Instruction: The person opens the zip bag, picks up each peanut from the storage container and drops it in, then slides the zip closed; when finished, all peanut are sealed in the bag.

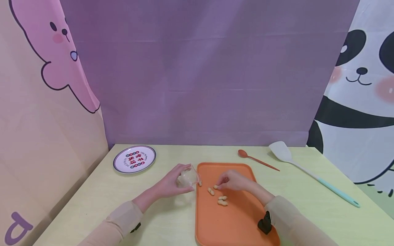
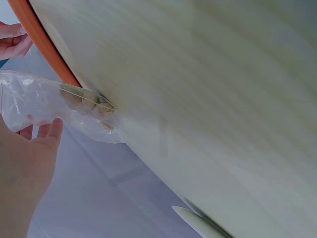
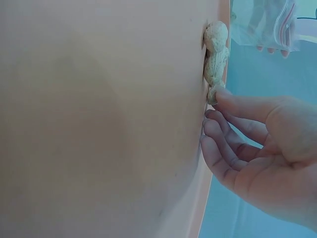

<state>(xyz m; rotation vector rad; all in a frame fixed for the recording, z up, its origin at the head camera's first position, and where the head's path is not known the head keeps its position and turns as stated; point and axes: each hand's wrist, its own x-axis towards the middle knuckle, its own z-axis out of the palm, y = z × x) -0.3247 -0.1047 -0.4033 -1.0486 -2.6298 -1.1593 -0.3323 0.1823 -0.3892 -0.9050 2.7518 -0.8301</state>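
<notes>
My left hand (image 1: 172, 181) holds a clear zip bag (image 1: 188, 177) by its sides, just left of the orange tray (image 1: 201, 222). In the left wrist view, several peanuts (image 2: 102, 108) lie in the bag's lower end. Over the tray, my right hand (image 1: 234, 180) pinches an unshelled peanut (image 3: 214, 93) between thumb and forefinger, its other fingertips right at the tray surface. Close by on the tray lie more peanuts: one (image 1: 210, 191) left of the pinched one, a pair (image 1: 222, 202) nearer me, and another (image 1: 200, 183) by the left rim, beside the bag's mouth.
A white plate (image 1: 123, 159) with red and blue print sits at the table's back left. Behind the tray on the right lies a reddish-brown spoon (image 1: 242, 153). Further right, a white spatula (image 1: 281, 152) with a mint handle stretches diagonally. A purple curtain hangs along the far edge.
</notes>
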